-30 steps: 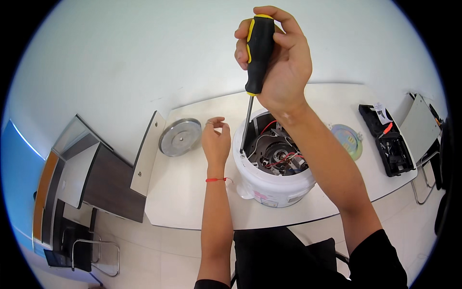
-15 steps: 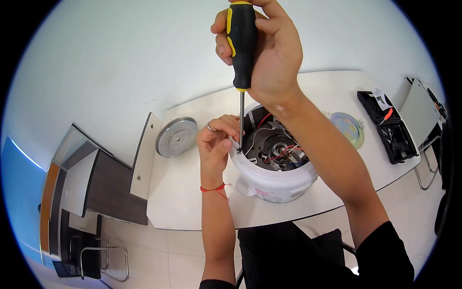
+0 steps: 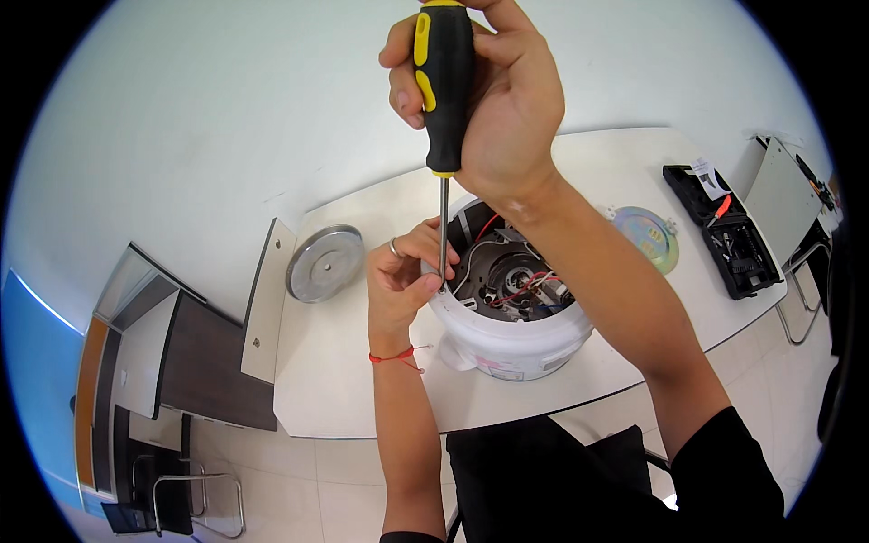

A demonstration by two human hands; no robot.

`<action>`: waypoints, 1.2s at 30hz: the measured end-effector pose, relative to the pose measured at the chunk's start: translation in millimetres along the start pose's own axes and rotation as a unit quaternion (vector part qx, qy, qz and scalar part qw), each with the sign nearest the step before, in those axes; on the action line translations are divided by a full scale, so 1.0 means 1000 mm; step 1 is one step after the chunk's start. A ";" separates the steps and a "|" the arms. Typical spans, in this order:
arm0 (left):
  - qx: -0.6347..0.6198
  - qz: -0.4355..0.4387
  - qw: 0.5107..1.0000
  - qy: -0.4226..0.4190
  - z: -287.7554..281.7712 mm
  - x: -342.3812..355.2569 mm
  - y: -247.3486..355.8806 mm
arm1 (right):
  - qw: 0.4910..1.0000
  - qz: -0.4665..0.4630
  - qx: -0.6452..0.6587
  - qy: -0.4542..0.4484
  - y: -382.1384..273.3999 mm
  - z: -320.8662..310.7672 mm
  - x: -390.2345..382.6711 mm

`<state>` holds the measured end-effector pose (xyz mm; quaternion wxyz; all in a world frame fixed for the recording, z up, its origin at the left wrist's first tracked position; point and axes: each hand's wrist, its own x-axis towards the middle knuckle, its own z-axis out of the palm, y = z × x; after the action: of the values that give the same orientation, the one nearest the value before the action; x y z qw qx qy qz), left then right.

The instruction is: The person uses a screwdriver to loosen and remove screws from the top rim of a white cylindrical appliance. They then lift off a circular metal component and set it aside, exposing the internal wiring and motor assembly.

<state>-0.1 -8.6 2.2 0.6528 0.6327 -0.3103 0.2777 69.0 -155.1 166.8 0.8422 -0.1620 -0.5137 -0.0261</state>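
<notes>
My right hand is wrapped around the black and yellow handle of a screwdriver, held upright with its metal shaft pointing down. The tip meets the rim of a round white rice cooker, where a small screw spot shows. My left hand has its thumb and index finger pinched around the lower shaft, beside that rim. The cooker's open top side shows a dark metal interior with red and white wires. My right forearm hides part of its far right edge.
All this is on a pale table. A round grey metal disc lies left of the cooker, a shiny round plate to its right. Farther right sits an open black tool case with an orange-handled tool. A chair stands at lower left.
My left thumb and index finger have closed in around the screwdriver's lower shaft. The screwdriver and my right hand have shifted slightly left in the view.
</notes>
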 end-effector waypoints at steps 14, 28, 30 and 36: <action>-0.036 0.007 0.999 -0.001 0.000 -0.001 0.000 | 0.998 0.046 -0.035 -0.025 -0.008 0.014 -0.004; -0.031 -0.003 0.999 -0.012 -0.002 0.001 -0.002 | 0.989 0.038 -0.099 -0.106 0.005 -0.001 0.008; -0.030 -0.005 0.999 -0.016 -0.003 0.000 -0.003 | 0.991 0.036 -0.069 -0.112 0.009 0.000 0.008; -0.026 -0.008 0.999 -0.018 -0.003 0.000 -0.001 | 0.993 0.072 -0.031 -0.085 0.012 0.004 0.009</action>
<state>1.0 -5.3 1.1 0.6655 0.6228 -0.3244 0.2530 72.1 -141.5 173.0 0.7895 -0.2262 -0.5697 0.0326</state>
